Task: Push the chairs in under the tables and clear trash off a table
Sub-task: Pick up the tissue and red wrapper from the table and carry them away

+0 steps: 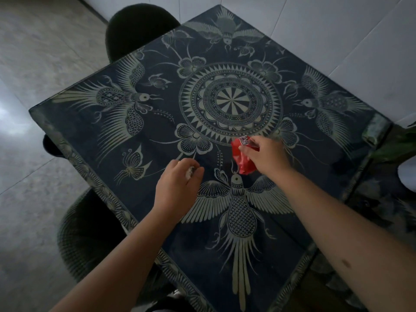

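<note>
Red wrapper (pixel 244 159) carries a small black-and-white QR-style square on its far end, too blurred to read; no other writing legible anywhere.

Tabletop (pixel 157 136) is square, seen corner-on, dark navy with pale batik-style print: round sunburst medallion in the centre, birds, butterflies and flowers around it, patterned border on the edges. Surface looks glossy. Floor (pixel 33 75) is grey speckled tile with a glare patch at left. White tiled wall (pixel 326 37) at far right. Green plant leaves (pixel 396 143) poke in at the right edge.

Counts: one tabletop fully in view, a second patterned surface (pixel 382 199) adjoining at right; three dark chairs visible, one (pixel 137 30) at the far left corner, one (pixel 90 230) at the near left side, both seats tucked partly under the tabletop, plus a dark sliver of a third (pixel 50 146) at the left edge. Two pieces of trash, two hands.

Right hand (pixel 265 157) has fingers curled around the red wrapper, pinching it just above the tabletop, near the centre, right of middle. Left hand (pixel 177 185) has fingers curled over a small white crumpled scrap (pixel 188 173), on the tabletop near the butterfly print; the scrap is mostly hidden.
</note>
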